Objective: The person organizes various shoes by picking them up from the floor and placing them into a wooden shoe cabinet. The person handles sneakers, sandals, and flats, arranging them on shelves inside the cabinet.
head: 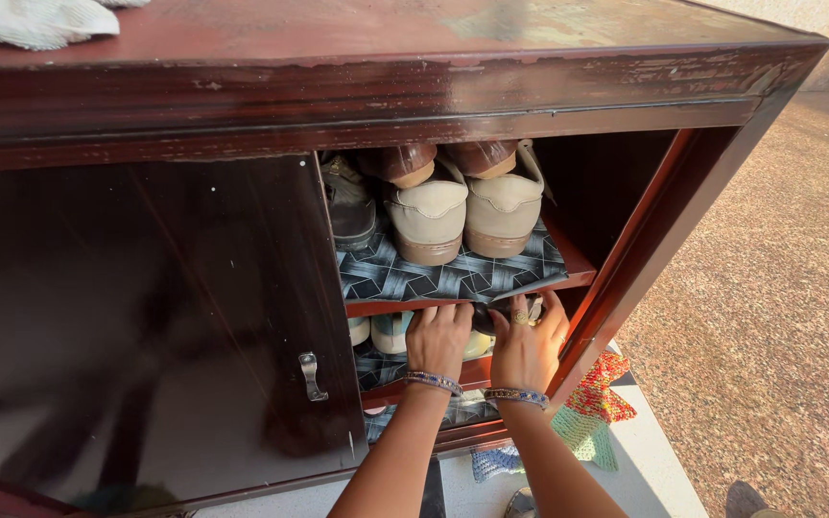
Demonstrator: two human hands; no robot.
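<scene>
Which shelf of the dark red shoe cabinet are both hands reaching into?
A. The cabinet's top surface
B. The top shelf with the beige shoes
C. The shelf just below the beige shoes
C: the left hand and right hand reach under the shelf bearing the beige shoes.

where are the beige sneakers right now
In the head view, the beige sneakers stand on the cabinet's upper shelf, on the patterned liner, right of a dark shoe, above both hands.

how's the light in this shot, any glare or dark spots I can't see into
Head view: sun falls bright on the granite floor and cabinet top; the glossy closed door mirrors blurred shapes; the lower shelf, where the left hand and right hand reach, lies in shadow; beige shoes stay sharp.
</scene>
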